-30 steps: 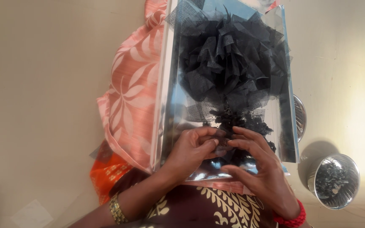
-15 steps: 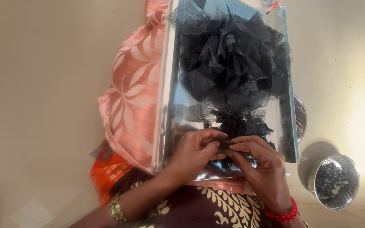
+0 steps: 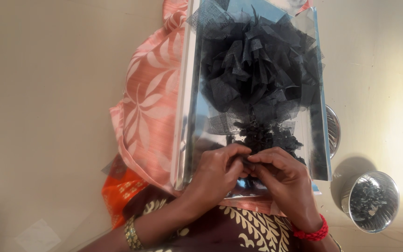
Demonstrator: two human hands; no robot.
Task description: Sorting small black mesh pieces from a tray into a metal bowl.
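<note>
Black mesh pieces [image 3: 257, 74] heaped on a shiny silver sheet [image 3: 190, 116]; heap is frilly, cut squares of coarse netting, crumpled and sticking up. Nearer end of heap narrows to a dense dark clump [image 3: 269, 137] of smaller bits.

Left hand [image 3: 218, 170] and right hand [image 3: 283, 179] meet at the near end of the sheet, just below that clump. Fingers of both curled narrow, tips pinched together on a small piece of the black mesh between them; hands touching each other at the fingertips. Left wrist has a gold bangle [image 3: 130, 233], right wrist a red thread band [image 3: 311, 231].

Containers: round steel bowl [image 3: 374, 200] right of the sheet, well apart from the hands, holds a small pile of dark bits. Second steel dish [image 3: 333, 130] sits just beside the sheet's right edge, mostly hidden behind it; contents can't tell.

Sheet is reflective, creased lengthwise, left edge folded up, lies over a pink cloth with a pale leaf print [image 3: 148, 107]. Orange patterned cloth [image 3: 120, 191] sticks out left of the sheet's near corner. Dark maroon fabric with cream leaf pattern [image 3: 239, 231] below the hands.

Surface: plain beige floor [image 3: 47, 93], smooth, matte, bright sun patch right of the sheet. White paper scrap [image 3: 36, 235] on the floor far left of the sheet.
</note>
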